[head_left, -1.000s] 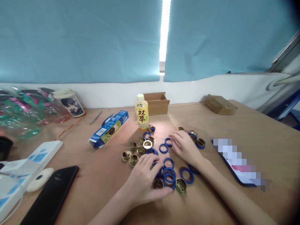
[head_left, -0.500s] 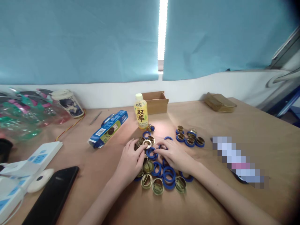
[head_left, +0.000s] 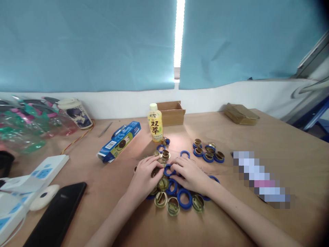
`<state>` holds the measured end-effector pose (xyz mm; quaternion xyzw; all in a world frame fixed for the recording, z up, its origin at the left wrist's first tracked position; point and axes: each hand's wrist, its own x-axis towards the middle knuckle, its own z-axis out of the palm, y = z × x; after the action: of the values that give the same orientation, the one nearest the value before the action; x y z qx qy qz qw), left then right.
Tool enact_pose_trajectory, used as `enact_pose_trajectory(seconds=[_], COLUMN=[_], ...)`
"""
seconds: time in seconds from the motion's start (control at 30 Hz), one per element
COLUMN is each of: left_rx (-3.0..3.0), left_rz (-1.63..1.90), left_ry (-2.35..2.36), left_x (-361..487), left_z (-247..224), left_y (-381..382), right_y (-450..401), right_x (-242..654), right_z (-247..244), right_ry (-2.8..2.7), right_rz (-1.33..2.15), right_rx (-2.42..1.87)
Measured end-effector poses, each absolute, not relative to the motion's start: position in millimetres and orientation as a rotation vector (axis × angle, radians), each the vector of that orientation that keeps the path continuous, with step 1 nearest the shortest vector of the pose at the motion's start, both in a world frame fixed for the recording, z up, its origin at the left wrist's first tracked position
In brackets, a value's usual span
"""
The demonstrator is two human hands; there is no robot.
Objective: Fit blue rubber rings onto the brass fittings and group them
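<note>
In front of me lies a loose pile of blue rings (head_left: 184, 199) and round brass-coloured pieces with a bar across them (head_left: 173, 206). My left hand (head_left: 147, 174) is on the pile's left side, its fingers curled and closed at a round brass piece (head_left: 162, 162). From the right, my right hand (head_left: 191, 174) grips a blue ring (head_left: 168, 170) between thumb and fingers, close to the left fingertips. Both palms hide part of the pile. Farther right sits a group of brass pieces fitted with blue rings (head_left: 208, 156).
Behind the pile stand a yellow drink bottle (head_left: 155, 125) and an open cardboard box (head_left: 172, 116). A blue carton (head_left: 119, 141) lies left of them. A black phone (head_left: 58, 212) and white power strip (head_left: 46, 169) are at the left; a pixelated object (head_left: 260, 180) is at the right.
My left hand has shifted slightly down and its fingers have curled more. My right hand has moved a little down, its fingers closing around a blue ring. Some rings beneath it have shifted.
</note>
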<state>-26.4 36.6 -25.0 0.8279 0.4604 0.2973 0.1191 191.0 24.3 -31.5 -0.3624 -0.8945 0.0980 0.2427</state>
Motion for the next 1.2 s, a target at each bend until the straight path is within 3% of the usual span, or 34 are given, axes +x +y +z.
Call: enact_pose_trajectory(seconds=[0.7, 1.2], left_rx=[2.442, 2.239], left_rz=[0.815, 1.114], left_ry=[1.395, 1.313], left_x=[-16.5, -21.4], left_z=[-22.5, -28.7], left_y=[44.3, 46.5], right_y=[23.3, 20.8], right_x=[190.5, 193.0], right_z=[-34.9, -28.2], right_ry=[-2.331, -2.172], right_rz=[0.301, 0.304], right_rx=[-1.029, -0.969])
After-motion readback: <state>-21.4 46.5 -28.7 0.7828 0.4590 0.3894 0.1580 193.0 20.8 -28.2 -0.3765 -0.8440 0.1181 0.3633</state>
